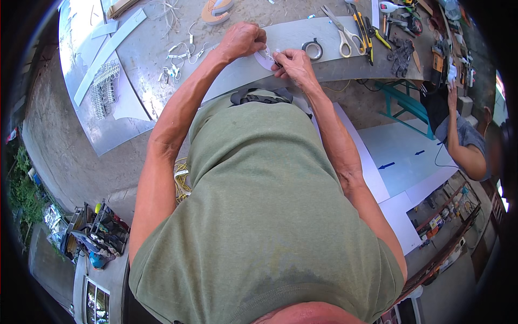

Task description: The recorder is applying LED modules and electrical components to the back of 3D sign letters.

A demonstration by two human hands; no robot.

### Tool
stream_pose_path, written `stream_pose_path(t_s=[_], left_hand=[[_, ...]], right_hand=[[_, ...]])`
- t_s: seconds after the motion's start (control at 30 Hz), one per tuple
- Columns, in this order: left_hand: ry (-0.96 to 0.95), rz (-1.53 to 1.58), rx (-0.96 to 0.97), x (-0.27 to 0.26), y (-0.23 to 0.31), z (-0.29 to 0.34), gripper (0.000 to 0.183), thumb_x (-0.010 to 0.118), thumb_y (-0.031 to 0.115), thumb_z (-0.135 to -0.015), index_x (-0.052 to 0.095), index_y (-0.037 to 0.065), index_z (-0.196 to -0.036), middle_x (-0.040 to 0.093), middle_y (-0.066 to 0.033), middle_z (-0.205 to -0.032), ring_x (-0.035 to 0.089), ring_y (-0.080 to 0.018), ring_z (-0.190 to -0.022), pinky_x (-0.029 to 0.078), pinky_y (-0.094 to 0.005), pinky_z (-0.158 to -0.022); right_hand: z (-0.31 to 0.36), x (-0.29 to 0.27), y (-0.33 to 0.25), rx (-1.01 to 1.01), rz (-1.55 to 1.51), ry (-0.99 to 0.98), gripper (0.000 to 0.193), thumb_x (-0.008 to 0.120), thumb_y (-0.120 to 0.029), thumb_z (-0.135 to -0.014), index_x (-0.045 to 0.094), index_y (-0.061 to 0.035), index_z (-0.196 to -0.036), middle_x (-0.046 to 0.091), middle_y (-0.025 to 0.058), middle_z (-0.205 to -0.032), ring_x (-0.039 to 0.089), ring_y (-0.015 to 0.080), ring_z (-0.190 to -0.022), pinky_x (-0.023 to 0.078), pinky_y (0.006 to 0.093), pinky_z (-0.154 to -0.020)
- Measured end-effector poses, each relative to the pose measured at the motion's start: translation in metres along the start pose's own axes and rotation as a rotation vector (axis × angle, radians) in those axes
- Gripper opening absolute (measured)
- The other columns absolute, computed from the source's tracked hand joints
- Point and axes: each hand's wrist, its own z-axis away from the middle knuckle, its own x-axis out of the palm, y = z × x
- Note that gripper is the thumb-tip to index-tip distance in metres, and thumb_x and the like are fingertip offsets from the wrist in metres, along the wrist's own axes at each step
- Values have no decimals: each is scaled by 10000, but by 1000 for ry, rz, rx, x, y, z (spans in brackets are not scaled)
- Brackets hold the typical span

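My left hand (244,40) is closed over the worktable, its fingertips pinched together. My right hand (294,67) is closed just to the right and slightly nearer, also in a pinch. Between them shows a pale curved strip (263,60) with thin whitish strands by the fingertips; what each pinch holds is too small to make out. Under both hands lies a long pale-grey sheet (232,75). A roll of black tape (312,49) stands closest to my right hand. White-handled scissors (344,38) lie farther right, beside a yellow and black utility knife (362,32).
Pliers (380,38) and black gloves (402,56) lie at the table's right. Wired white modules (181,56) and a beige tape roll (217,12) are on the left, past metal spirals (105,89). Another person (464,140) works at far right, near a teal stool (404,108).
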Motion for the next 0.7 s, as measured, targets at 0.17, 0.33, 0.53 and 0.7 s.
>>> stream_pose_path(t_s=[0.17, 0.33, 0.53, 0.7], left_hand=[[22, -45, 26, 3, 0, 0, 200, 760, 210, -751, 759, 84, -906, 716, -135, -877, 685, -339, -876, 530, -450, -760], [2, -67, 50, 3, -1, -3, 176, 749, 190, -779, 732, 46, -880, 704, -141, -883, 672, -349, -863, 521, -445, -759], [29, -84, 72, 4, 0, -1, 175, 750, 193, -778, 722, 53, -878, 696, -136, -876, 670, -349, -857, 519, -446, -748], [36, -71, 47, 6, 4, 2, 164, 748, 190, -783, 713, 54, -868, 686, -130, -871, 668, -347, -852, 517, -447, -742]], right_hand=[[5, 3, -4, -41, 0, 38, 369, 694, -335, -940, 735, 29, -987, 746, 108, -796, 689, 139, -574, 509, 256, -482], [-2, 3, -8, -23, 94, 45, 369, 712, -341, -923, 753, 26, -926, 739, 101, -742, 692, 141, -559, 511, 261, -474], [-7, 4, -11, 15, 189, 50, 377, 734, -358, -904, 759, 17, -925, 736, 97, -715, 693, 139, -551, 515, 266, -479], [-11, 6, -5, 6, 265, 73, 375, 736, -367, -894, 762, 6, -920, 735, 86, -704, 695, 141, -550, 540, 290, -531]])
